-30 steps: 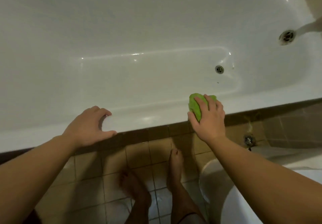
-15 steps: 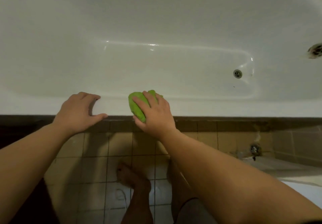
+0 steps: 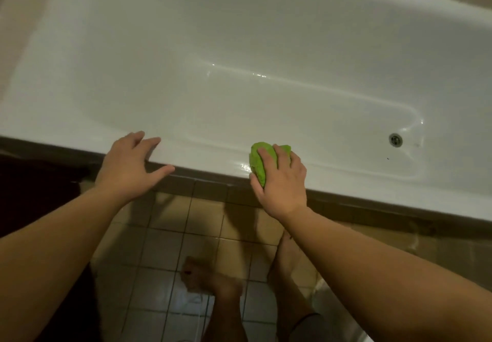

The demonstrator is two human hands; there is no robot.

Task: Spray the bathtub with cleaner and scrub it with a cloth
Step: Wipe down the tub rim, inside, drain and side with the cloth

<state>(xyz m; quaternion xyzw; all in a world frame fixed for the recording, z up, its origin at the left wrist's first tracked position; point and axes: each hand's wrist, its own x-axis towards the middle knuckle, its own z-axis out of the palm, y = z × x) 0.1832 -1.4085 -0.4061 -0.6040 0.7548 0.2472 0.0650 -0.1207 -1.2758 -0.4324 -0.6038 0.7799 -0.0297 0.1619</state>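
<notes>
- Green cloth (image 3: 257, 164) sits bunched on the near rim of the tub (image 3: 239, 49), gripped by the right hand (image 3: 282, 182), whose fingers curl over it and press it down onto the white enamel.
- Against the moment a second ago, the cloth has travelled along the near rim away from the drain (image 3: 395, 139): then it lay almost level with the drain, now it is well apart from it, towards the middle of the rim.
- Left hand (image 3: 130, 167) has kept its job as a brace: released, fingers spread over the near rim and thumb over its outer edge, holding nothing. It has stayed on the cloth's left, near it.
- Wet sheen shows on the rim just beside the cloth and on the tub floor, so cleaner or water seems to be down already; no spray bottle is in view.
- My judgement: the scrub stroke is working along the near rim towards the end farthest from the drain, with the rim stretch beyond the left hand and much of the basin walls likely left to do.
- Bare feet (image 3: 213, 280) stand on the tiled floor (image 3: 165, 240) below the rim.
</notes>
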